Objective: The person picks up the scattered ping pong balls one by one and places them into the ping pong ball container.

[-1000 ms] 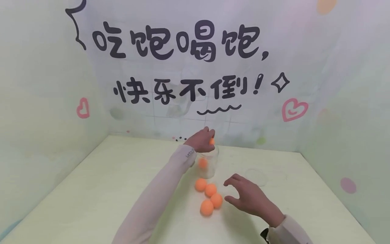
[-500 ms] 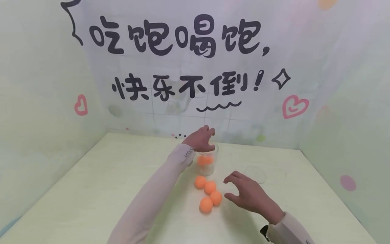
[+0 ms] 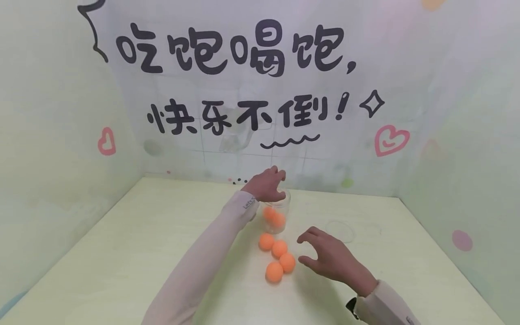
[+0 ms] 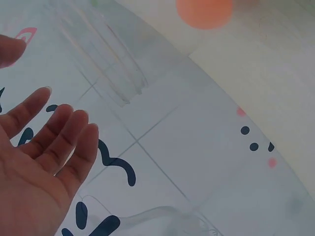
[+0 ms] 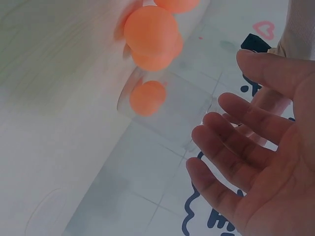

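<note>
A clear cup stands upright toward the back of the table, with two orange balls inside it. Over its mouth hovers my left hand, thumb and fingers parted and nothing between them. In the left wrist view the cup's transparent wall lies beyond the fingertips. Several more orange balls sit touching in a crooked row in front of the cup. Just right of that row is my right hand, held above the table with fingers loosely bent and holding nothing; the right wrist view shows its bare palm.
The pale table is bounded by a printed back wall and side walls. A faint ring mark shows on the tabletop right of the cup. A dark band sits at my right cuff.
My left hand has let go of an orange ball, which dropped into the cup beside the other one and settled. The right hand has stayed in place; the view shifted slightly.
</note>
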{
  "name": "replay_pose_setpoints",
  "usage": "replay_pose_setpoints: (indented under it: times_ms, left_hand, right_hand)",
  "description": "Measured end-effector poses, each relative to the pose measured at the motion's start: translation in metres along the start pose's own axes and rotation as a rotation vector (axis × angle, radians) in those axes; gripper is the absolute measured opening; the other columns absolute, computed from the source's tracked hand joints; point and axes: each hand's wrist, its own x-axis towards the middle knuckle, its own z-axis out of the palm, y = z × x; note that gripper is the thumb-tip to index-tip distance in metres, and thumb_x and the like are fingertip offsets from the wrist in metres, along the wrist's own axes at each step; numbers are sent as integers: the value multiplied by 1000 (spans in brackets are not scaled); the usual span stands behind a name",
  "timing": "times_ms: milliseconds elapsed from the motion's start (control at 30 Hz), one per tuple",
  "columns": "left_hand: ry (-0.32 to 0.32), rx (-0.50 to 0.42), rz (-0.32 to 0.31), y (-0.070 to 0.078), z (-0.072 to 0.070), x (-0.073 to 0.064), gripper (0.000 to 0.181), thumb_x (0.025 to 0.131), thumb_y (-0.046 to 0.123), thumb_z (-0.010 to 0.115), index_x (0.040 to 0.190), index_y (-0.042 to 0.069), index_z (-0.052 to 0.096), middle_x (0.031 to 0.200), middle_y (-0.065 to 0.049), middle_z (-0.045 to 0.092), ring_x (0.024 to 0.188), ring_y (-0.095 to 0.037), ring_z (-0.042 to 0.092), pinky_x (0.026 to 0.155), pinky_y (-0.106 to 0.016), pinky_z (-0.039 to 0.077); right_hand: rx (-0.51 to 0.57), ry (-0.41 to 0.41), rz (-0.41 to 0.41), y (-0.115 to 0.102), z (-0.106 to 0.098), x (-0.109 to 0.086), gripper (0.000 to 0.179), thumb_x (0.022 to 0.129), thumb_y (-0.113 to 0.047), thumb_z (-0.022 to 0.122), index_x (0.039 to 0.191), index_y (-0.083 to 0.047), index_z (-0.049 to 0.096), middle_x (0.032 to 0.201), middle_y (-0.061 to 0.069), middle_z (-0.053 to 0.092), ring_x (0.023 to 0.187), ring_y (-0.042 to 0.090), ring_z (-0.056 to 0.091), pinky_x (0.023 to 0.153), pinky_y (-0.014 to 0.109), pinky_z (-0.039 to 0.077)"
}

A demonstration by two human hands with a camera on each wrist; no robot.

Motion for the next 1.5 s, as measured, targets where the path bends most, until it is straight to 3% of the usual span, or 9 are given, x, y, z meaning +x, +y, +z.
replay_pose_setpoints:
  times_ms: [467,700,1233,1500]
  left_hand:
    - [35,36,5,-1,-7,-13,41,83,28,59,120,12,53,110,-6,52,85,-19,54,72,-35,49]
    - [58,5,2,0,-7,-24,42,84,29,59,121,11,54,110,-7,53,82,-20,54,71,-34,48]
    - [61,-15,18,8,-1,-66,41,84,28,60,120,11,56,107,-5,54,77,-17,52,68,-31,46]
    - [152,-8,66,14,2,-93,39,85,31,60,116,8,58,102,-6,55,71,-17,51,64,-31,45]
  right_hand:
    - [5,2,-33,-5,-2,5,26,79,-19,74,101,-11,65,101,-1,60,77,12,59,63,25,48]
    - [-2,15,-49,-6,-3,9,26,78,-19,74,101,-10,65,101,-1,61,78,12,60,66,26,49]
    - [-11,14,-31,-2,-1,9,27,78,-21,75,102,-12,65,102,-1,61,82,13,61,67,27,50]
    - [4,29,-33,1,-3,11,28,78,-20,75,103,-11,66,103,-1,61,80,12,60,66,27,49]
